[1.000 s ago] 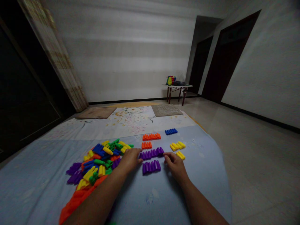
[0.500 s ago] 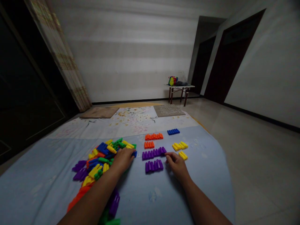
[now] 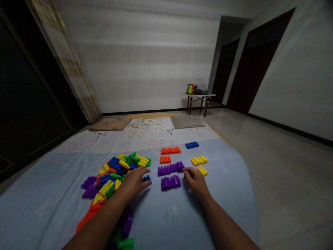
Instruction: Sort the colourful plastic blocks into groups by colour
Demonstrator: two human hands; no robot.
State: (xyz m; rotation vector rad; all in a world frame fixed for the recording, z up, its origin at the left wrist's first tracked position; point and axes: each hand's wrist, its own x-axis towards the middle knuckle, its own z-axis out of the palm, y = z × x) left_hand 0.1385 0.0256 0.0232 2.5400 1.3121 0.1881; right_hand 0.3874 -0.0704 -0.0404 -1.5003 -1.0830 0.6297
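My left hand is over the right edge of a heap of coloured plastic building blocks, thumb and fingers apart. A small blue block lies on the cloth by its thumb and fingertips, partly hidden. My right hand has its fingers curled, the fingertips at the right end of a joined row of purple blocks; whether anything is pinched in them is hidden. Nearer me is a shorter purple row. Beyond are two orange rows, one long and one short.
Yellow rows and a blue row lie at the right. The mixed heap spreads to the left, with purple and green blocks by my left forearm. Two mats lie at the far end; a small table stands beyond.
My left hand has opened and drawn slightly towards me and to the left. The blue block at its fingertips now lies a little nearer me. My right hand has hardly moved.
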